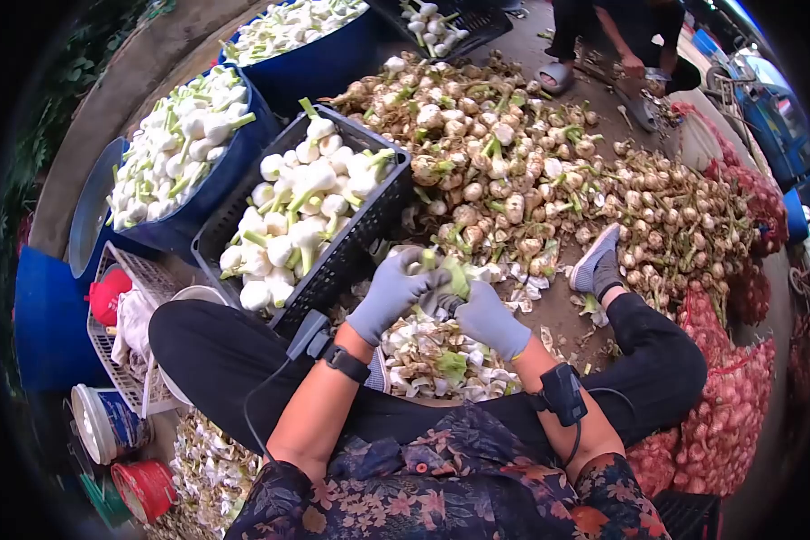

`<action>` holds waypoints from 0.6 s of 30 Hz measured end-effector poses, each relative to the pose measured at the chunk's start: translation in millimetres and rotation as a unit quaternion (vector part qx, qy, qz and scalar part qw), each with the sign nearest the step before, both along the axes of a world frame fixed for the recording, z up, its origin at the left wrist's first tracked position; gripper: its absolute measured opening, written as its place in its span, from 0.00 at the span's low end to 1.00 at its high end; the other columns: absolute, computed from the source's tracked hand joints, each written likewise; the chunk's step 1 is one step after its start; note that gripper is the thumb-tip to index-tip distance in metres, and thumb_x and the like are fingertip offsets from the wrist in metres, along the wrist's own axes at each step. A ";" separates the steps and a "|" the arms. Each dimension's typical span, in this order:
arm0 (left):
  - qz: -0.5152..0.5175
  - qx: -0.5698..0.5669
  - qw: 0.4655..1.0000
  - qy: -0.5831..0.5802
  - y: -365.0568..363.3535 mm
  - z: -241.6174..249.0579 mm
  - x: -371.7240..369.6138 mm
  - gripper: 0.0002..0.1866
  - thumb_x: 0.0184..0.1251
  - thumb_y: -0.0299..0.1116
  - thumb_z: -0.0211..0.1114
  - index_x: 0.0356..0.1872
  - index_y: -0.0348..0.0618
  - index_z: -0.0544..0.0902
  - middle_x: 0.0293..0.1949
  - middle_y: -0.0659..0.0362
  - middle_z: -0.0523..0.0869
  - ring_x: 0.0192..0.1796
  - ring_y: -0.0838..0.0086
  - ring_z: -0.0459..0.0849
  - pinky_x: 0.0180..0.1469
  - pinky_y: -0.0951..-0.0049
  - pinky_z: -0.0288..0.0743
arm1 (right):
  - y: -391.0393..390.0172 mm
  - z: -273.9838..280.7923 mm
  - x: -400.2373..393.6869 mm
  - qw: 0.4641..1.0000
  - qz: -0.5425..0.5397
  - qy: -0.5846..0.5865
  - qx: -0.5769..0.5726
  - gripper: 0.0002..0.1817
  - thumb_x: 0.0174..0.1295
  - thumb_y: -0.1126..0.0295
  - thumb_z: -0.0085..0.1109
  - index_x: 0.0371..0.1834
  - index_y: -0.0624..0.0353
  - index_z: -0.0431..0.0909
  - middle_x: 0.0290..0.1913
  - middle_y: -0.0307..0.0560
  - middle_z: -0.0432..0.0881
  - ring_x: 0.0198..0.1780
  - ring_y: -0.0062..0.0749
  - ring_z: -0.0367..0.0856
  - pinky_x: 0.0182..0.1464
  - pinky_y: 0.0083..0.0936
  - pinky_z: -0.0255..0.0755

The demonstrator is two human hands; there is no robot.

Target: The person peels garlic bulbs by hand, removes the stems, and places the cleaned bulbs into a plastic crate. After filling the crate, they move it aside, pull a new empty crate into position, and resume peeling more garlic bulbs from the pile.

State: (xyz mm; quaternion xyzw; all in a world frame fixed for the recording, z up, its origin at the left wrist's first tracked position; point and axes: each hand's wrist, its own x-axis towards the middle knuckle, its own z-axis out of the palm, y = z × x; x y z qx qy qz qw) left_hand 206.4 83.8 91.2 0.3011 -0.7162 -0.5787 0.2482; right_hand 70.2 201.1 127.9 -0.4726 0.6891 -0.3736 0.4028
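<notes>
My left hand (pixel 394 297), in a grey work glove, has its fingers closed around a garlic bulb, mostly hidden by the glove. A pale green garlic leaf (pixel 460 280) sticks out between my hands. My right hand (pixel 492 320), gloved too, is closed close beside it, its dark fingertips meeting those of my left hand; what they pinch is hidden. Below both hands lies a heap of peeled garlic skins (pixel 441 355). Left of my left hand stands a black crate (pixel 337 261) filled with cleaned white garlic (pixel 306 193).
A large pile of unpeeled garlic (pixel 513 180) spreads ahead. Blue tubs (pixel 265 135) of cleaned garlic stand at left, near a red bucket (pixel 144 490). Red mesh sacks (pixel 724 414) lie at right. Another person's hand (pixel 633 66) shows at the top right.
</notes>
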 end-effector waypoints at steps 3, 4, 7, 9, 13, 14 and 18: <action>0.026 0.347 0.937 0.042 -1.9 22.5 3.0 0.20 0.66 0.43 0.68 0.47 0.36 0.80 0.43 0.56 0.85 0.39 0.73 0.86 0.43 0.73 0.83 | -3.0 -25.7 -23.5 0.958 -0.013 0.272 0.086 0.11 0.59 0.65 0.57 0.37 0.60 0.82 0.34 0.55 0.85 0.37 0.46 0.85 0.40 0.39 0.77; -0.009 0.399 0.912 0.091 0.1 30.7 4.2 0.19 0.68 0.44 0.66 0.47 0.36 0.80 0.44 0.54 0.85 0.41 0.71 0.86 0.46 0.70 0.83 | -4.8 -21.8 -25.7 0.917 -0.024 0.385 0.105 0.13 0.59 0.60 0.57 0.37 0.58 0.83 0.34 0.57 0.85 0.37 0.49 0.85 0.40 0.41 0.78; -0.058 0.434 0.879 0.190 -5.5 37.0 3.8 0.19 0.71 0.45 0.61 0.47 0.36 0.80 0.46 0.52 0.84 0.47 0.67 0.85 0.52 0.65 0.81 | -1.2 -8.4 -12.9 0.932 0.129 0.294 0.171 0.13 0.59 0.61 0.55 0.35 0.57 0.84 0.34 0.55 0.85 0.38 0.46 0.86 0.41 0.39 0.78; -0.038 0.489 0.820 0.295 -19.6 31.5 5.0 0.19 0.75 0.45 0.55 0.52 0.39 0.78 0.49 0.51 0.83 0.57 0.63 0.81 0.61 0.59 0.76 | 14.1 -31.2 8.4 0.878 0.257 0.343 0.215 0.11 0.54 0.65 0.52 0.34 0.54 0.83 0.36 0.57 0.85 0.40 0.50 0.85 0.42 0.43 0.78; 0.059 0.448 0.837 0.309 -44.4 30.7 13.7 0.18 0.77 0.41 0.53 0.55 0.38 0.75 0.51 0.53 0.82 0.53 0.64 0.84 0.54 0.65 0.83 | 21.2 -39.6 11.5 0.895 0.294 0.272 0.198 0.26 0.57 0.47 0.59 0.51 0.54 0.81 0.44 0.58 0.84 0.46 0.54 0.84 0.47 0.45 0.77; 0.086 0.443 0.845 0.287 -42.6 22.1 12.9 0.17 0.77 0.40 0.53 0.56 0.38 0.75 0.51 0.53 0.82 0.52 0.64 0.84 0.53 0.65 0.83 | 18.3 -35.0 11.0 0.924 0.243 0.258 0.147 0.35 0.56 0.39 0.60 0.57 0.54 0.78 0.47 0.58 0.84 0.48 0.55 0.83 0.49 0.46 0.76; 0.144 0.435 0.862 0.219 -19.5 11.7 3.1 0.16 0.74 0.40 0.59 0.51 0.37 0.77 0.45 0.54 0.84 0.47 0.69 0.86 0.46 0.69 0.85 | -22.8 -25.8 -4.3 0.985 -0.091 -0.140 -0.037 0.25 0.66 0.63 0.61 0.62 0.65 0.71 0.38 0.49 0.86 0.41 0.33 0.85 0.42 0.27 0.77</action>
